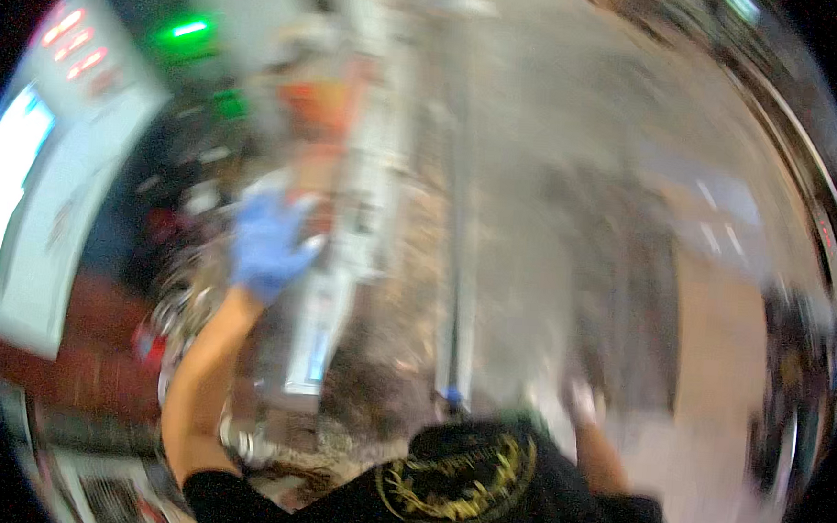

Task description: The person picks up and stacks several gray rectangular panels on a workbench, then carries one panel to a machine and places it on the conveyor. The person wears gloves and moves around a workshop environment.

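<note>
My left hand [271, 243] wears a blue glove and reaches forward on the left, its fingers spread and the thumb apart. I see nothing held in it. It is nearest to a white machine edge [371, 182], and an orange-red part [318, 107] lies just beyond it; blur hides whether it touches either. My right hand [582, 403] is low beside my body on the right, small and smeared by motion. Its fingers cannot be made out, nor whether anything is in them.
At far left a pale cabinet [107, 175] carries a bright screen [11, 189] and red lit digits. A green lamp [188, 29] glows behind it. Cluttered machine parts [182, 290] lie left of my arm. Grey floor [543, 106] stretches ahead; a tan strip [720, 347] runs at right.
</note>
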Motion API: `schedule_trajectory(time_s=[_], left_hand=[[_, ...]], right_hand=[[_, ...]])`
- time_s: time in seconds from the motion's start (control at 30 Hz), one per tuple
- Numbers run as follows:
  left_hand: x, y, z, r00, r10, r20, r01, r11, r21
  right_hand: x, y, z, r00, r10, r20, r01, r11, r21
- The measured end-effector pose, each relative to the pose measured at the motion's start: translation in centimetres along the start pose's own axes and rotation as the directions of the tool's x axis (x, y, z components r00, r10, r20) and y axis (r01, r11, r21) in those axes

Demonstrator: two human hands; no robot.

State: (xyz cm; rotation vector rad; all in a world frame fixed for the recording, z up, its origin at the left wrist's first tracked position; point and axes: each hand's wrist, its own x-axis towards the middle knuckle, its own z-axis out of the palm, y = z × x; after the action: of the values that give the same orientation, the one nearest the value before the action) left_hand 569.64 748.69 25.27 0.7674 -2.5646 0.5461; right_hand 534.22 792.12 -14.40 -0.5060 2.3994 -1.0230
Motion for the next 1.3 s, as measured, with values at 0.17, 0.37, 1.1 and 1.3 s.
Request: schedule_trajectory(time_s=[0.17,0.37,1.1,1.3], left_hand=[[0.3,14.3,9.2,0.983,0.148,0.105,-0.108,0.943,-0.316],[5.8,30.6,15.9,0.922,0.330,0.203,-0.129,0.755,-0.643],[9.9,65.3,32.6,0.415,-0.051,0.908,0.804,0.488,-0.340],[14.8,65.8,31.3,0.393,-0.062,0.918,0.844,0.419,-0.333]], right_hand=[[3.6,1.2,-6.0,0.961,0.244,-0.131,-0.239,0.970,0.050],[12.7,8.4,-17.7,0.914,0.304,-0.267,-0.329,0.943,-0.052],[67.1,10.0,-45.0,0.842,-0.504,0.194,0.403,0.348,-0.846],[71.0,8.5,-45.3,0.926,-0.222,0.306,0.371,0.379,-0.848]])
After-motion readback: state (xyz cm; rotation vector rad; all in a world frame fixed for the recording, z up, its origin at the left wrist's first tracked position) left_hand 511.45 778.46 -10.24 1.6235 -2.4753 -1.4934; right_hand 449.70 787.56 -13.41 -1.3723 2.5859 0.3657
